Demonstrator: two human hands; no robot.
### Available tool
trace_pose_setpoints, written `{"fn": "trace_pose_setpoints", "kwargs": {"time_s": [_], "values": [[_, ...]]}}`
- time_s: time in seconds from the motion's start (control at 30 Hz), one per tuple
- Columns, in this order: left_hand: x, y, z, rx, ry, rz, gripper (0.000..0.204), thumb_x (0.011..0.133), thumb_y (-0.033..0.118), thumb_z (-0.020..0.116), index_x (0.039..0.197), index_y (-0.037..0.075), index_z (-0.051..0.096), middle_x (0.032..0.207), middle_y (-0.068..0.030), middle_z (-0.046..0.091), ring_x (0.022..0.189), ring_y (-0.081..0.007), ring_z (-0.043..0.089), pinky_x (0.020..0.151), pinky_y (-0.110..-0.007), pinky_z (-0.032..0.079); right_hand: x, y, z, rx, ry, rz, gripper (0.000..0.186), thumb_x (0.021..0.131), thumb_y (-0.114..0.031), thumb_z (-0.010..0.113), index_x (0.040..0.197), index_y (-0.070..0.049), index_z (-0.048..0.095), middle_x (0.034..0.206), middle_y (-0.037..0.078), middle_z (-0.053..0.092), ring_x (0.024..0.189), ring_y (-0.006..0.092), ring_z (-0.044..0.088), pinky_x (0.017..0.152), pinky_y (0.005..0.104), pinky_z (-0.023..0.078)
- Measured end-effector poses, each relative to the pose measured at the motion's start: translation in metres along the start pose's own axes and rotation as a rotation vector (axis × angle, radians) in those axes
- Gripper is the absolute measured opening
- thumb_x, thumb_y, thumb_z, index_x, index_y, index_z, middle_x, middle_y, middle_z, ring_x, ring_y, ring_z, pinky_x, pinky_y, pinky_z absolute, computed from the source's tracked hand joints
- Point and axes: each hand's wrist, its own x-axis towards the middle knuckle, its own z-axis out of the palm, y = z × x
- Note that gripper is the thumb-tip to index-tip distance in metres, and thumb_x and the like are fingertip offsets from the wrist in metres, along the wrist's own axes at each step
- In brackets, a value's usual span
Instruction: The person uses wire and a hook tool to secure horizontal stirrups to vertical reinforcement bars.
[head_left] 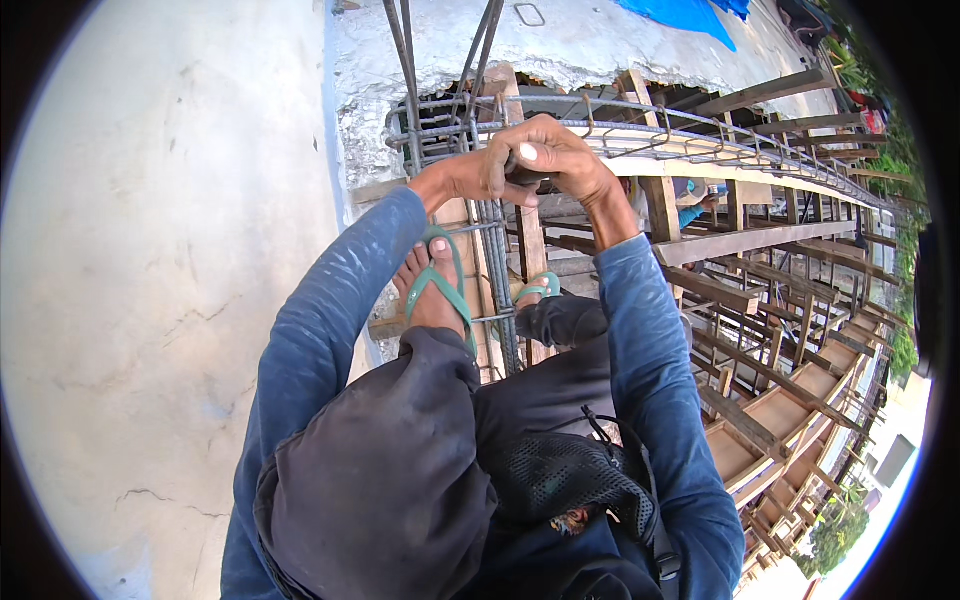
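My left hand (468, 177) and my right hand (558, 158) meet over the corner of a rebar cage (490, 255). The fingers of my right hand are curled round a small dark object (530, 177), mostly hidden, so I cannot make out its kind. My left hand is also closed against it, its fingers partly covered by the right. Below the hands, long ribbed bars run toward me between my feet, crossed by stirrups (495, 318). My left foot (435, 290) wears a green flip-flop beside the cage; my other foot (535, 288) stands to its right.
A concrete wall (170, 250) fills the left side. Upright rebars (405, 60) rise beyond my hands by a broken concrete edge (365, 130). Another rebar cage (700, 140) curves off right above timber supports (760, 245). A person's blue sleeve (690, 214) shows below among the timbers.
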Motion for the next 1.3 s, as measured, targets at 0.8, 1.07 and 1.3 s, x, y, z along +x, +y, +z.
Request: {"fn": "trace_pose_setpoints", "kwargs": {"time_s": [0.8, 1.07, 1.3], "values": [[-0.010, 0.007, 0.031, 0.058, 0.764, 0.052, 0.065, 0.068, 0.019, 0.088, 0.120, 0.003, 0.051, 0.107, -0.0069, 0.062, 0.098, -0.0147, 0.060, 0.087, -0.029, 0.050, 0.016, 0.011, 0.045, -0.001, 0.607, -0.099, 0.047, 0.096, -0.044, 0.060, 0.086, 0.001, 0.067, 0.077, 0.005, 0.064, 0.074, 0.0115, 0.059, 0.070, 0.0263, 0.047], [-0.068, -0.050, 0.060, 0.192, 1.004, -0.232, 0.045, 0.080, 0.021, 0.078, 0.112, -0.004, 0.058, 0.118, -0.0191, 0.057, 0.106, -0.0288, 0.058, 0.092, -0.040, 0.048, 0.013, 0.026, 0.017, -0.085, 0.576, -0.068, 0.044, 0.099, -0.042, 0.054, 0.082, -0.003, 0.063, 0.074, 0.006, 0.063, 0.077, 0.0145, 0.061, 0.063, 0.0291, 0.050], [-0.057, -0.046, 0.102, 0.904, 0.809, 0.090, 0.044, 0.080, 0.015, 0.073, 0.120, 0.002, 0.058, 0.121, -0.0177, 0.055, 0.109, -0.0382, 0.056, 0.100, -0.047, 0.040, 0.015, 0.021, 0.026, -0.056, 0.540, 0.111, 0.040, 0.099, -0.039, 0.057, 0.081, -0.004, 0.062, 0.074, 0.006, 0.064, 0.072, 0.0133, 0.061, 0.058, 0.0285, 0.051]]}}
